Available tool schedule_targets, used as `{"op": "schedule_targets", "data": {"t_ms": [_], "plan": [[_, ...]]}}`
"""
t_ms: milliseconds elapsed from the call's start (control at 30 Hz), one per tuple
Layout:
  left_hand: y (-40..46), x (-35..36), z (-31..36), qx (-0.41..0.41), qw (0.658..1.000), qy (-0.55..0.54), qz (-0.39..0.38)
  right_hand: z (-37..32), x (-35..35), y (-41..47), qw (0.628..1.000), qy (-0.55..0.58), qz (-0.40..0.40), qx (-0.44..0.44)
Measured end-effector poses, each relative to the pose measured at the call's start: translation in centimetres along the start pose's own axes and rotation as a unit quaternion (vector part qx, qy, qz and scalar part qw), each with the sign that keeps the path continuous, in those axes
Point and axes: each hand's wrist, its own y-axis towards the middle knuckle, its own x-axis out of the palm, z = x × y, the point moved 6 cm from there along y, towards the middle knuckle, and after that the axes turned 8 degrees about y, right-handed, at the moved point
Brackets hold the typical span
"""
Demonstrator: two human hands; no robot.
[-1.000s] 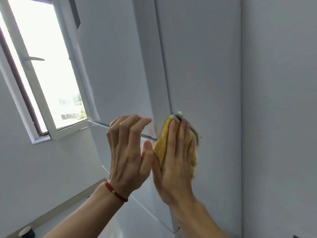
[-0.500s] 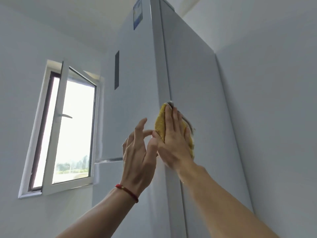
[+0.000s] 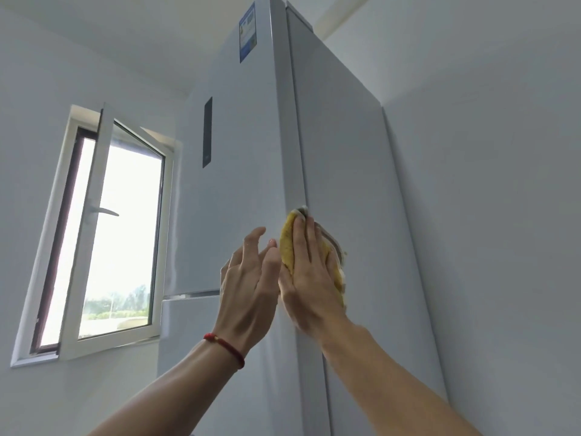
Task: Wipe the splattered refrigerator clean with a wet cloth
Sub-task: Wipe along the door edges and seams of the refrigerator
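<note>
The right hand (image 3: 309, 278) presses the cloth (image 3: 287, 243) flat on the fridge (image 3: 345, 152) (fingers straight); the left hand (image 3: 248, 287) is loose, holding nothing

I see the fridge (image 3: 251, 190) standing tall, its side panel (image 3: 352, 171) against the wall (image 3: 487, 215). On the front: a label (image 3: 247, 32) near the top and a dark vertical strip (image 3: 207, 132). Yellow cloth (image 3: 288, 243) pressed flat against the side panel at the front corner.
</note>
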Motion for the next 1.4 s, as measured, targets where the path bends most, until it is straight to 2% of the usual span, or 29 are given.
{"op": "schedule_targets", "data": {"t_ms": [67,233,367,500,700,967,1200,1300,1400], "plan": [[0.1,-0.1,0.2,0.001,1.000,0.009,-0.006,-0.2,-0.1,0.4,1.000,0.008,0.006,-0.012],[-0.2,-0.3,0.6,0.011,0.999,0.032,-0.017,0.7,1.3,-6.5,0.999,-0.037,-0.009,-0.020],[-0.5,0.2,0.1,0.006,0.998,0.054,-0.038,1.0,0.6,-2.5,0.999,0.021,-0.039,0.006],[0.0,0.5,-0.2,0.007,0.996,0.069,-0.048,0.6,-0.1,0.1,0.999,0.016,-0.035,0.001],[-0.3,0.3,-0.1,0.040,0.989,0.125,-0.067,0.9,1.5,-6.0,1.000,-0.007,-0.010,-0.010],[-5.6,1.5,-1.9,0.151,0.957,0.236,-0.074,3.5,3.9,-18.0,0.997,0.041,-0.062,-0.013],[-6.4,1.4,-1.6,0.133,0.957,0.246,-0.083,4.2,5.8,-27.8,0.992,0.069,-0.096,0.037],[-6.8,1.8,-1.6,0.122,0.961,0.234,-0.088,4.6,5.6,-26.7,0.993,0.070,-0.089,0.036],[-7.1,2.3,-2.1,0.118,0.965,0.217,-0.085,4.2,4.5,-20.1,0.996,0.062,-0.053,0.032]]}}
